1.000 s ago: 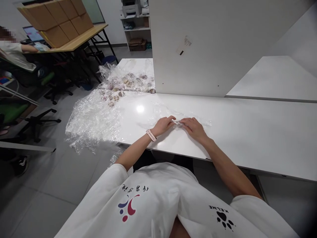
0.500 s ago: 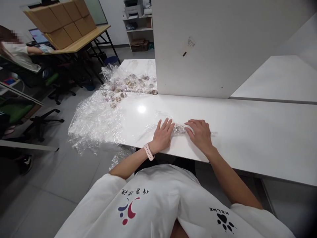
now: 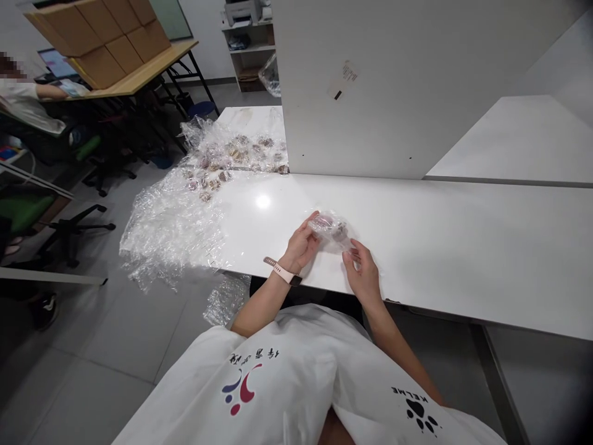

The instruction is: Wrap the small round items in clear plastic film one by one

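A small bundle in clear plastic wrap (image 3: 331, 227), with pinkish and brown bits showing through, is held between my hands just over the white table (image 3: 445, 247). My left hand (image 3: 302, 243) grips its left end, palm turned up and fingers behind the wrap. At the bundle's lower right corner, the thumb and fingers of my right hand (image 3: 361, 269) pinch the film. What exactly is inside the wrap is too small to make out. A watch with a pale pink strap (image 3: 282, 272) is on my left wrist.
Crumpled clear plastic film (image 3: 171, 222) spreads over the table's left end and hangs off the edge. Several small wrapped items (image 3: 215, 182) lie among it. A tall white panel (image 3: 361, 93) rises behind the table. Cardboard boxes (image 3: 106, 43) stand on another table, where a person sits.
My hands have lifted the wrapped bundle off the tabletop, where they were pressing and rolling it. My left hand has turned palm up, and my right hand has moved lower and slightly left.
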### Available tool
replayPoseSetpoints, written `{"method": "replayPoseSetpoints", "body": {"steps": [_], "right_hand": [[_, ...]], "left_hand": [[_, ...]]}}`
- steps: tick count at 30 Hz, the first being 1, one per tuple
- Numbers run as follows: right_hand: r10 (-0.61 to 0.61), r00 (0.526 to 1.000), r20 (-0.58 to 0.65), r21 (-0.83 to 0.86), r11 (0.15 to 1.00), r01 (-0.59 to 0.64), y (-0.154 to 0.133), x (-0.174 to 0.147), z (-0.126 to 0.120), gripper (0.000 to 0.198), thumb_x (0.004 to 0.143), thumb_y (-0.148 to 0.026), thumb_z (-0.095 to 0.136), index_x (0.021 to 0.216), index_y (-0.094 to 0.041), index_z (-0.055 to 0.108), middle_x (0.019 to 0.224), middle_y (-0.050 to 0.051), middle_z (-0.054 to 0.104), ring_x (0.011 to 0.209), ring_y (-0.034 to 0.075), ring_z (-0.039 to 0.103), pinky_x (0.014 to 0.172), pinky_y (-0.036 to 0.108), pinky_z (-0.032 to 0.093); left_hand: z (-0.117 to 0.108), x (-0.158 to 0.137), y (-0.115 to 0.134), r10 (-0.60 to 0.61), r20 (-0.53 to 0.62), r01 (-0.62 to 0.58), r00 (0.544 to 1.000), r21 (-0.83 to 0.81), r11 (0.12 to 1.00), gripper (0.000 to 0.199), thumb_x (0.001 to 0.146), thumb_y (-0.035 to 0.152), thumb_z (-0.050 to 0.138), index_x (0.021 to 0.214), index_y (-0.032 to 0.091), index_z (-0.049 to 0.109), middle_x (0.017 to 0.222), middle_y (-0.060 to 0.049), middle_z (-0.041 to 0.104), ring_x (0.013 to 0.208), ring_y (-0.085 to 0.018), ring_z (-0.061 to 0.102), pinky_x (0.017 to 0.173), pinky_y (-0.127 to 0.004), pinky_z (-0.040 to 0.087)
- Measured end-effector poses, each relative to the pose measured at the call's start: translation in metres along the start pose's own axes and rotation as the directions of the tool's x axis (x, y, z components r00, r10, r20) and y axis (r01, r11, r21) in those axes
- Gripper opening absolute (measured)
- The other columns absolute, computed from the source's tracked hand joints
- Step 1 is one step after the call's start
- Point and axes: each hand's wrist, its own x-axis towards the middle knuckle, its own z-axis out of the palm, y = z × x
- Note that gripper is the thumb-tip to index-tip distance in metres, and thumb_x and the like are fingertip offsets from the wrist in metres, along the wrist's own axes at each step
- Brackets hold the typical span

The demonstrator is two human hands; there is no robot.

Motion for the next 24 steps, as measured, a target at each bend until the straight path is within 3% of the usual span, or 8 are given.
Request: {"method": "replayPoseSetpoints", "body": {"steps": [2,4,7,13,18,21,23,24], "right_hand": [[0.182,0.981,0.065,0.329,0.924,-0.194,-0.008,0.001,-0.002,0.056,0.088,-0.055,0.06,0.134,-0.025,0.055,0.141,0.009,0.055,0.122,0.024,0.056,0.102,0.044,0.048],[0.246,0.949,0.197,0.555,0.77,-0.315,-0.015,0.003,-0.006,0.054,0.085,-0.056,0.065,0.13,-0.027,0.057,0.143,0.007,0.054,0.126,0.024,0.055,0.102,0.041,0.049],[0.257,0.91,0.327,0.645,0.643,-0.413,-0.023,0.007,-0.013,0.05,0.078,-0.052,0.074,0.12,-0.026,0.062,0.135,0.005,0.059,0.122,0.023,0.057,0.102,0.038,0.049],[0.156,0.904,0.399,0.519,0.774,-0.363,-0.025,0.009,-0.035,0.052,0.069,-0.043,0.084,0.113,-0.027,0.061,0.114,0.004,0.066,0.104,0.021,0.062,0.089,0.035,0.053],[0.115,0.896,0.43,0.36,0.888,-0.286,-0.009,0.028,-0.056,0.051,0.059,-0.034,0.089,0.099,-0.024,0.06,0.097,0.002,0.067,0.086,0.017,0.062,0.075,0.029,0.053],[0.175,0.949,0.261,0.398,0.876,-0.271,0.013,0.077,-0.082,0.05,0.054,-0.035,0.089,0.091,-0.021,0.059,0.096,0.004,0.067,0.088,0.02,0.064,0.077,0.033,0.054],[0.26,0.961,-0.089,0.427,0.882,-0.199,0.032,0.133,-0.11,0.045,0.058,-0.039,0.084,0.085,-0.02,0.053,0.098,0.008,0.066,0.092,0.023,0.064,0.078,0.038,0.053],[0.279,0.902,-0.331,0.369,0.917,-0.148,0.041,0.166,-0.127,0.041,0.063,-0.038,0.081,0.084,-0.021,0.049,0.1,0.009,0.064,0.094,0.024,0.064,0.078,0.04,0.053]], "left_hand": [[0.009,-0.008,-0.003,-0.14,0.1,0.159,0.985,-0.211,0.964,0.036,0.094,0.018,0.054,0.13,0.019,0.061,0.128,-0.009,0.066,0.114,-0.016,0.065,0.101,-0.029,0.051],[0.015,-0.016,-0.009,-0.234,0.177,0.278,0.956,-0.301,0.912,0.032,0.093,0.013,0.055,0.123,0.016,0.065,0.124,-0.009,0.067,0.106,-0.014,0.067,0.095,-0.024,0.053],[0.014,-0.024,-0.017,-0.327,0.228,0.389,0.917,-0.332,0.859,0.03,0.09,0.007,0.056,0.116,0.014,0.068,0.115,-0.009,0.07,0.097,-0.012,0.069,0.089,-0.02,0.055],[0.005,-0.021,-0.021,-0.417,0.209,0.446,0.885,-0.118,0.887,0.023,0.076,0.007,0.072,0.099,0.011,0.072,0.084,-0.005,0.071,0.069,-0.009,0.065,0.069,-0.019,0.054],[0.012,-0.016,-0.024,-0.215,0.077,0.187,0.974,0.277,0.943,0.026,0.071,0.029,0.082,0.084,0.012,0.068,0.073,-0.001,0.063,0.061,-0.007,0.057,0.06,-0.02,0.048],[0.009,-0.01,-0.014,-0.156,0.162,0.073,0.974,0.429,0.9,0.029,0.076,0.035,0.077,0.095,0.014,0.069,0.089,-0.005,0.067,0.074,-0.011,0.061,0.069,-0.024,0.051],[-0.002,-0.002,0.0,-0.087,0.14,0.001,0.986,0.519,0.855,0.027,0.079,0.035,0.073,0.098,0.016,0.069,0.095,-0.007,0.068,0.079,-0.012,0.062,0.073,-0.026,0.052],[-0.011,0.004,0.009,-0.028,0.098,-0.032,0.995,0.56,0.828,0.025,0.08,0.035,0.071,0.097,0.017,0.069,0.095,-0.007,0.068,0.079,-0.013,0.062,0.073,-0.027,0.051]]}}
